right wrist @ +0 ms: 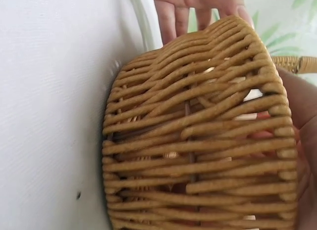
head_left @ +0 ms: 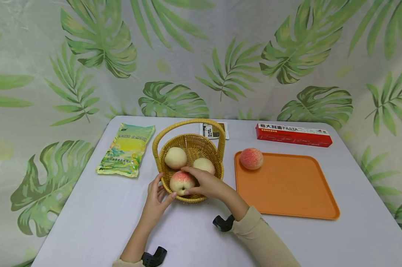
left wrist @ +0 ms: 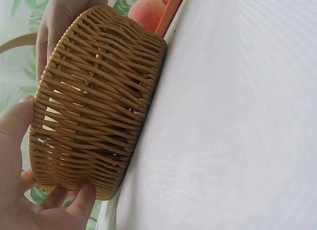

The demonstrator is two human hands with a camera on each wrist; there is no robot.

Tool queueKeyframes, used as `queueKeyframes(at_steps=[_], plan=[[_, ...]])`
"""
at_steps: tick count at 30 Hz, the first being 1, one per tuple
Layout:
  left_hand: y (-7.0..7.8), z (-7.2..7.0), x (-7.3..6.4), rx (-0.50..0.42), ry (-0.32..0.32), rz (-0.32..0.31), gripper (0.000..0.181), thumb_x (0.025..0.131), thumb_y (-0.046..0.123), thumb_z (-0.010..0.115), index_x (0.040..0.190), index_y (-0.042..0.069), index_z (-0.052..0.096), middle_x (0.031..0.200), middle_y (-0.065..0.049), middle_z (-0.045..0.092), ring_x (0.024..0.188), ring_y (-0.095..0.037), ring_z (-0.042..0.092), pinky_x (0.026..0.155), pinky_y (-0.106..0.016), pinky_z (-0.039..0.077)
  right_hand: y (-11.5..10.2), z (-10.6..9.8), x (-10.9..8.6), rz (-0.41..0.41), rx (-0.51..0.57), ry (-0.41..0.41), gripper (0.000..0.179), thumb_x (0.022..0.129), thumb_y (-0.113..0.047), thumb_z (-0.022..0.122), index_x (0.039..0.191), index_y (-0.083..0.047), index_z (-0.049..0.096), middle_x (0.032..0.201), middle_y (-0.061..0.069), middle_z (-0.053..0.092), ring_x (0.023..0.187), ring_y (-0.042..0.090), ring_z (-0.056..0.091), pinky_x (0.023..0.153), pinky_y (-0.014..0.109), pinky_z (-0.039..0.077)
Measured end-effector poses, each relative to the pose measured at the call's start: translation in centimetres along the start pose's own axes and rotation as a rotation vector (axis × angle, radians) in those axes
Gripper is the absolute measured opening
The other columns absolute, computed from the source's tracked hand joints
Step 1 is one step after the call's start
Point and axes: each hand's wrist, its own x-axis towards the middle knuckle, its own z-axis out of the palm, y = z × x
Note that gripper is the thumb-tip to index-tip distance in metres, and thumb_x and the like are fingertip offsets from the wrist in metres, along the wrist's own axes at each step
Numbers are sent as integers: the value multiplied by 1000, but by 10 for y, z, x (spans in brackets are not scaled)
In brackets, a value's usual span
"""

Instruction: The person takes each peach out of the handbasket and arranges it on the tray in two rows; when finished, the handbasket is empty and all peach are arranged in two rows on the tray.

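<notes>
Inspected the white bench (head_left: 194,241), taking clock directions from the head view. Recorded an orange tray (head_left: 287,185) at 3 o'clock from the wicker basket (head_left: 191,200), itself standing at about 11 o'clock from bench centre. Logged a yellow-green bag (head_left: 127,150) between 9 and 10 o'clock from the basket, and a red pasta box (head_left: 294,137) at 2 o'clock. Found the left hand (head_left: 155,196) gripping the basket at its 8 o'clock side, with thumb at the rim and fingers against the outer weave. Found the right hand (head_left: 204,181) grasping a red-tipped peach (head_left: 180,181) inside the basket at 7 o'clock. Noted a small packet (head_left: 208,131) at 1 o'clock, beyond the handle. Counted one pale peach (head_left: 175,158) in the basket at 10 o'clock, a second pale peach (head_left: 205,164) at 3 o'clock, and a pink peach (head_left: 251,158) at the tray's 10 o'clock corner. Judged the handling of peaches at the basket part done, with two inside and free, a third inside but not yet released, and a fourth outside, apparently left to deal with. Could not see the held peach's underside or the basket floor beneath the fruit. Observed the second pale peach partly covered by the right hand, the packet crossed by the handle, and both arms cut off at 6 o'clock. Obtained only glimpses of fruit through the weave in the right wrist view.
</notes>
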Motion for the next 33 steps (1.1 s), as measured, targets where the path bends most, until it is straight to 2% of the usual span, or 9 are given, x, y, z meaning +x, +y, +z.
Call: queueKeyframes(at_steps=[7, 14, 21, 33], plan=[[0, 0, 0, 7, -2, 4, 78, 83, 12, 66, 142, 6, 16, 136, -20, 15, 117, -34, 31, 102, -41, 29, -2, 1, 5, 12, -24, -13, 59, 81, -27, 68, 131, -8, 43, 128, 5, 47, 117, 16, 42, 98, 32, 35], [1, 0, 0, 1, 0, 2, 78, 83, 11, 66, 142, 5, 16, 136, -21, 16, 117, -35, 32, 102, -43, 28, -2, 1, 9, -26, 1, -14, 55, 79, -25, 70, 127, -9, 47, 125, 2, 50, 115, 14, 43, 97, 30, 36], [1, 0, 0, -2, -2, -6, 78, 83, 11, 66, 142, 6, 16, 136, -20, 16, 117, -34, 32, 102, -41, 28, -2, 4, 13, -58, -20, -12, 54, 78, -23, 71, 125, -8, 49, 125, 1, 50, 116, 14, 42, 97, 30, 35], [3, 0, -1, -1, -5, -12, 78, 83, 11, 66, 142, 6, 15, 136, -20, 15, 118, -34, 31, 103, -41, 28, -2, 6, 16, -24, -48, -31, 58, 76, -23, 74, 126, -9, 48, 125, 2, 49, 116, 15, 41, 96, 31, 37]])
